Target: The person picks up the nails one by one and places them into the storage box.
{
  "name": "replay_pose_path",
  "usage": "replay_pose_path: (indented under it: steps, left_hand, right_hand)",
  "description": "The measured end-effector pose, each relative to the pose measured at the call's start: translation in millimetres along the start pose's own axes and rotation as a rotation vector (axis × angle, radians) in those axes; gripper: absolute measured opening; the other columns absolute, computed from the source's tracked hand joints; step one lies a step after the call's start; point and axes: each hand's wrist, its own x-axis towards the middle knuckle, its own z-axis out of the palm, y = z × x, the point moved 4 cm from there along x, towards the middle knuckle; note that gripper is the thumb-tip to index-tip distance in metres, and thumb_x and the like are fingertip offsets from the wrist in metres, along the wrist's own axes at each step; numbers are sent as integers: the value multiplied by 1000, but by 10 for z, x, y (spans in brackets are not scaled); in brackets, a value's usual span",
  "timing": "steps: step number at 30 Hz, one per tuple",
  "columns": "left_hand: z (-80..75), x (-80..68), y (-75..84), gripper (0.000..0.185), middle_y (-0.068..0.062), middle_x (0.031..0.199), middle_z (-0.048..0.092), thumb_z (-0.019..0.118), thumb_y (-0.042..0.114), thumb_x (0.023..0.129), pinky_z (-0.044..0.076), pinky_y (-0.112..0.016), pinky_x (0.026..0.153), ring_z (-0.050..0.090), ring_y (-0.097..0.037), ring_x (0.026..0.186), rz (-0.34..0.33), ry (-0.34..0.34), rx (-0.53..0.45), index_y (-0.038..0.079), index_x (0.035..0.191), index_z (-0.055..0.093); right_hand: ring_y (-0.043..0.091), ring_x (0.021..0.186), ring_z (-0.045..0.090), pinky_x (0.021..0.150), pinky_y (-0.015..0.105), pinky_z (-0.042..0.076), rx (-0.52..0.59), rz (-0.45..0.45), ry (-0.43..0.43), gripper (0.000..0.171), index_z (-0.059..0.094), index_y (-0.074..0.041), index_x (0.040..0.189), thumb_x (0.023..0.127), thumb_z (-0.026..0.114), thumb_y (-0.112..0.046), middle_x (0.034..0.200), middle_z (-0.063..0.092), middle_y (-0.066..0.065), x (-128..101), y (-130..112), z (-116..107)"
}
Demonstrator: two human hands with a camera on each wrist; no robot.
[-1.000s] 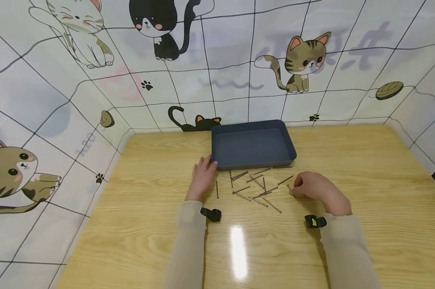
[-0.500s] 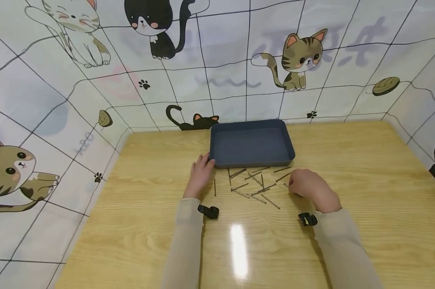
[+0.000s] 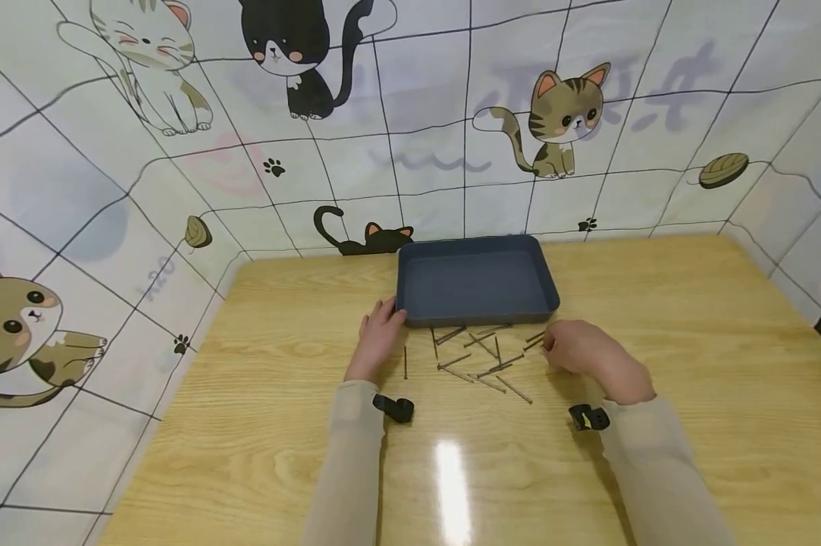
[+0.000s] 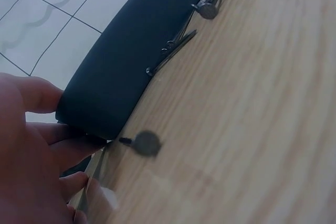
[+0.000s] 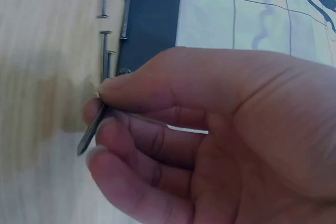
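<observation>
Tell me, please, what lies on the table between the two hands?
Loose nails lie scattered between the left hand and right hand, seen in the head view.

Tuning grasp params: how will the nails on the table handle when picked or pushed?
Nails look thin and stiff, probably light. Round shanks may roll when nudged. Lying flat on the glossy table, they likely need a fingertip pinch, as the right hand shows.

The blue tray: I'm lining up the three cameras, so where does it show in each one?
Head: blue tray at centre, beyond the scattered nails.
Left wrist: its dark wall runs diagonally at upper left, with the left hand at its corner.
Right wrist: a dark strip at top centre.
Shared landmark: nails lying along the tray's near wall.
</observation>
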Motion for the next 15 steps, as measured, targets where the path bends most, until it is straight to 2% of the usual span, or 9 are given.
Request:
replay_pose_path:
  steps: [1,3,5,10,15]
  left_hand:
    - [12,-4,5,50,-1,140,34,36,38,93,-5,-37,106,10,-18,135,0,-2,4,18,139,34]
    - [36,-12,13,50,-1,140,35,36,37,93,-4,-37,106,11,-18,134,-4,-4,14,17,139,35]
    - [59,-22,10,50,0,140,35,37,37,93,-4,-37,106,11,-18,134,-18,-4,17,18,139,35]
    - [84,-15,17,54,-3,140,35,39,40,92,-4,-40,106,9,-21,135,-32,19,37,16,139,33]
    - [56,11,20,57,-3,141,33,39,43,91,-6,-41,105,7,-22,135,-39,31,61,17,141,31]
  right_hand:
    - [14,50,38,52,29,33,4,-3,-3,11,60,-3,82,80,50,-2,60,47,1,-15,-2,-9]
    - [14,50,43,55,30,37,11,-14,-6,24,60,1,103,82,50,-3,64,54,3,-44,-11,-25]
    - [14,46,43,54,30,37,20,-23,-13,31,57,2,113,83,48,-4,58,54,3,-61,-21,-32]
    - [13,42,42,51,29,37,50,-33,2,27,56,0,112,89,46,-10,52,51,3,-47,-68,-56]
    - [15,44,44,51,29,37,81,-52,32,19,56,-3,100,89,44,-14,55,54,5,9,-155,-113]
